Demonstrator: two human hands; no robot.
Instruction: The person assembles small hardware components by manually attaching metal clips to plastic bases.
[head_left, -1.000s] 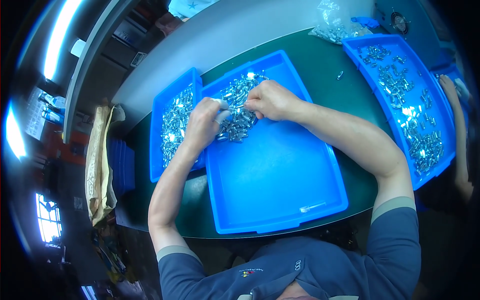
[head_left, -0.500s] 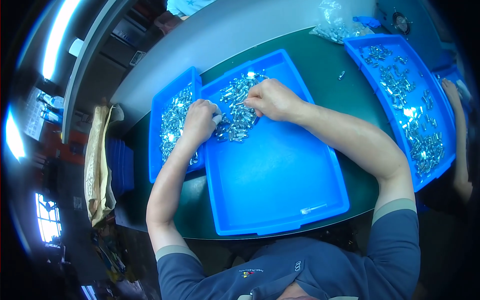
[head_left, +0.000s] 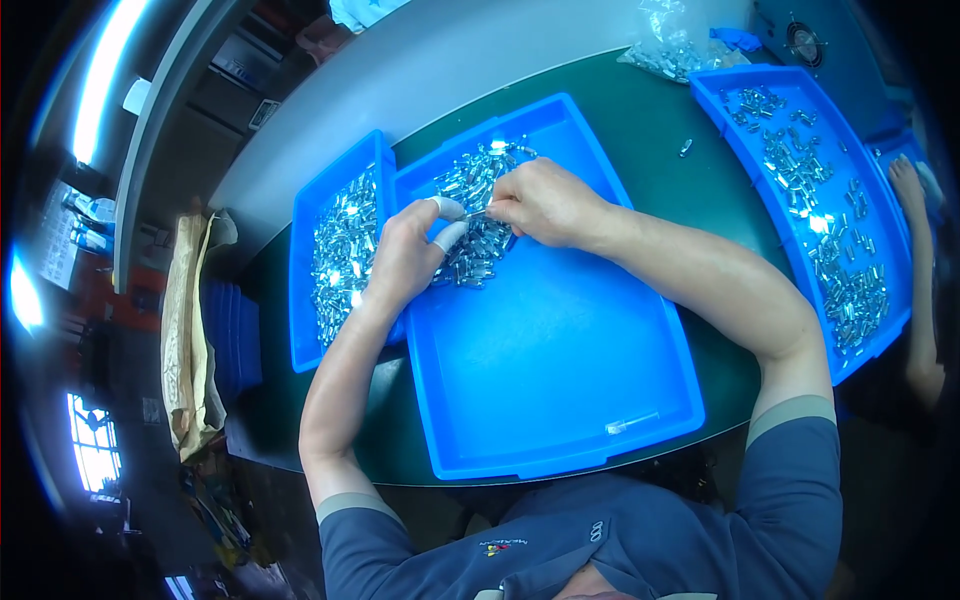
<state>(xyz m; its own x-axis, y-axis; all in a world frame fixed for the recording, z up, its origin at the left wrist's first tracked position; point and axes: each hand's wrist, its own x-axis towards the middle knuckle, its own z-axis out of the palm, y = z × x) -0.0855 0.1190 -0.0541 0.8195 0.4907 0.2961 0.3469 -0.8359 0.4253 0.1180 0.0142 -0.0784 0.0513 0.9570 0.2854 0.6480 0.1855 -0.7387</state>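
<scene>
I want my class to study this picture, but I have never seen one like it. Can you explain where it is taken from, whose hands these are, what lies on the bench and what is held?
The camera sits on a worker's head and looks down; its fisheye lens bends straight edges. The left hand and right hand meet over a pile of small shiny metal parts in a large blue tray, pinching one part between them. A narrower blue tray of similar parts lies to the left, another tray to the right, all on a green bench. Another person's hand shows at the right edge.
</scene>
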